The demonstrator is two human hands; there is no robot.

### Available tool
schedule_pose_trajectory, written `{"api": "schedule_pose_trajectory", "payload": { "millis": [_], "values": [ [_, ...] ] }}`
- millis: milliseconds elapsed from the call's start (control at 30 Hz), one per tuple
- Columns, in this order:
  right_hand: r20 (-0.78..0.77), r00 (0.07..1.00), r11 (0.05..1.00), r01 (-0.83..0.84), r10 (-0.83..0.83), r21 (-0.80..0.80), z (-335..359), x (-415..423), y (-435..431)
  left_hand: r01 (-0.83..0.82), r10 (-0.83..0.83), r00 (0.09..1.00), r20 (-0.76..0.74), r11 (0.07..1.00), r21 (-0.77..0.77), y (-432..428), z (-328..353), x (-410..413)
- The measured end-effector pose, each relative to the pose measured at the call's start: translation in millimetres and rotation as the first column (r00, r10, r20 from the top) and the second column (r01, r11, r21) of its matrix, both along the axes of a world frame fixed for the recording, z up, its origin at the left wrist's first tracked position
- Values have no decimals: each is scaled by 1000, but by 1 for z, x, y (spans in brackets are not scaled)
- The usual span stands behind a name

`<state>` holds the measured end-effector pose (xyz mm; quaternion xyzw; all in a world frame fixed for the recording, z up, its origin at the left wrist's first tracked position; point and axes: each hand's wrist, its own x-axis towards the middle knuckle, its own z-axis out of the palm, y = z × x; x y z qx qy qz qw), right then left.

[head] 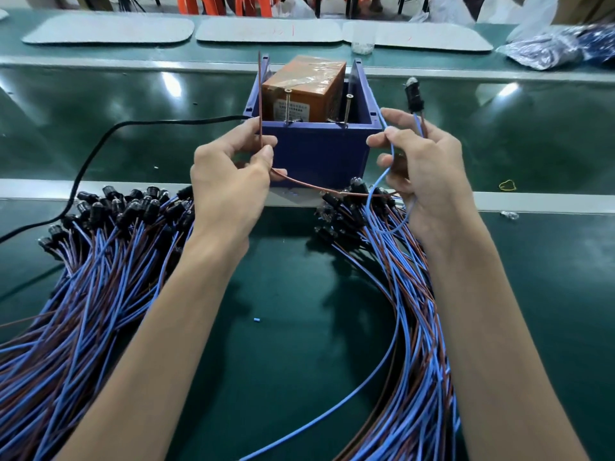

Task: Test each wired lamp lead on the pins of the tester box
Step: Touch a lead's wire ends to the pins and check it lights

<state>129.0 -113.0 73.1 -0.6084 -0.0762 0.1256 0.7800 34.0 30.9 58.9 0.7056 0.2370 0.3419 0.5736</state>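
Fingers [246,136] of the left hand [233,181] pinch a brown wire [260,94], its end upright at ten o'clock of the blue tester box [319,151]; the right hand [429,174] grips the same lamp lead's blue wire [382,176], black lamp holder [413,94] raised at two o'clock; two screw pins [288,104] stand in the box before an orange transformer [303,84]; heaps of leads [100,261] lie at eight and four o'clock on the green belt [283,294].
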Motion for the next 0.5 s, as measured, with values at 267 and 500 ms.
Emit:
{"api": "schedule_pose_trajectory", "payload": {
  "millis": [267, 500],
  "values": [
    [-56, 998, 999, 40, -39, 18, -5, 5, -2, 19, -21, 992, -126, 1000, -11, 1, -8, 5],
    [-65, 998, 1000, 26, -26, 2, -7, 6, -3, 22, -25, 984, -179, 1000, -19, 3, -14, 8]
  ]
}}
